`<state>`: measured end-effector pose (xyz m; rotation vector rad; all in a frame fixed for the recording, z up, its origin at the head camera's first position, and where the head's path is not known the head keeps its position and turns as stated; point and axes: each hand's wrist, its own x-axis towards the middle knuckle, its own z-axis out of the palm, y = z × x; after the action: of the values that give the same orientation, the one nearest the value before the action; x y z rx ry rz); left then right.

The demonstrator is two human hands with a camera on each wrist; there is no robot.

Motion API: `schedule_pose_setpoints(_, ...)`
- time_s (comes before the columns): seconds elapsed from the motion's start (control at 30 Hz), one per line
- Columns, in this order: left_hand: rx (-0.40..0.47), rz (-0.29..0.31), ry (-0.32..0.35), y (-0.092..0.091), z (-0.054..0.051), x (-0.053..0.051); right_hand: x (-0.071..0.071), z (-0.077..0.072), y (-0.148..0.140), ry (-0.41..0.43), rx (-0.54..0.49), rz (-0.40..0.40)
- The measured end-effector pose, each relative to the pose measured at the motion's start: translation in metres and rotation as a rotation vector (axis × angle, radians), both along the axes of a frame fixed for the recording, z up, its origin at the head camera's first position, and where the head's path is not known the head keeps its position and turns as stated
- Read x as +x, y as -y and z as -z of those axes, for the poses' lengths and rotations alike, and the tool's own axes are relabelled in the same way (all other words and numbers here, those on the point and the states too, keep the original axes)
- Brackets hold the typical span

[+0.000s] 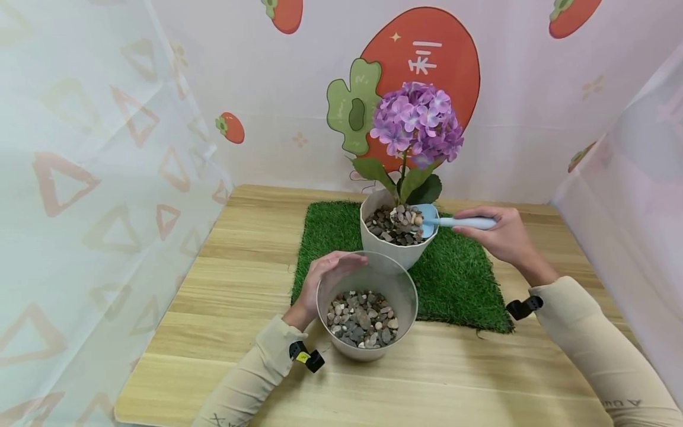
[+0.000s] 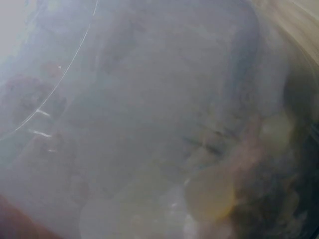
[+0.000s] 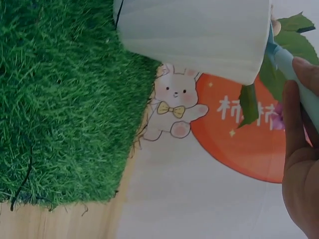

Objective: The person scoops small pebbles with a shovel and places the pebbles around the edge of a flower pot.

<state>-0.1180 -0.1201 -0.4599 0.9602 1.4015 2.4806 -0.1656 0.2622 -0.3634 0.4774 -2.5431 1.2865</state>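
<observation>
Now, lower centre, the left hand [image 1: 316, 277] holds the bucket [image 1: 354, 350]; at right, the right hand [image 1: 509, 234] grips the trowel [image 1: 447, 222], its blade [image 1: 429, 220] over the pot [image 1: 408, 255].

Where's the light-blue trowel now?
The light-blue trowel is in the right hand, right of centre in the head view, blade at the white faceted flowerpot.

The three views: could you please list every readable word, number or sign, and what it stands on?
"柿柿": red print, right wrist view.
"利": same print, sideways, head view; strokes below partly hidden.
Left sleeve, right sleeve, yellow sticker: any marks too small to read.
Left wrist view: too blurred to read.
</observation>
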Motion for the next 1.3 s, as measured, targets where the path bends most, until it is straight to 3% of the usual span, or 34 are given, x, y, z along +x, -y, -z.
schedule_pose_setpoints(0.23, -0.006, 0.008, 0.004, -0.001, -0.001, 0.001, -0.004, 0.006, -0.004, 0.023, -0.018, 0.008)
schedule_pose_setpoints(0.53, -0.017, 0.003, -0.001, -0.001, 0.000, 0.002, 0.006, -0.007, 0.005, -0.043, -0.058, -0.067)
schedule_pose_setpoints(0.83, -0.030, -0.008, 0.016, -0.001, 0.000, 0.002, -0.010, 0.006, -0.006, -0.236, -0.083, -0.237)
schedule_pose_setpoints(1.03, -0.028, -0.009, 0.018, 0.000, 0.000, 0.002, -0.008, 0.003, -0.007, -0.291, -0.082, -0.177)
schedule_pose_setpoints(1.3, -0.031, -0.024, 0.012, 0.001, -0.003, 0.002, -0.007, -0.007, -0.005, -0.548, 0.122, -0.208)
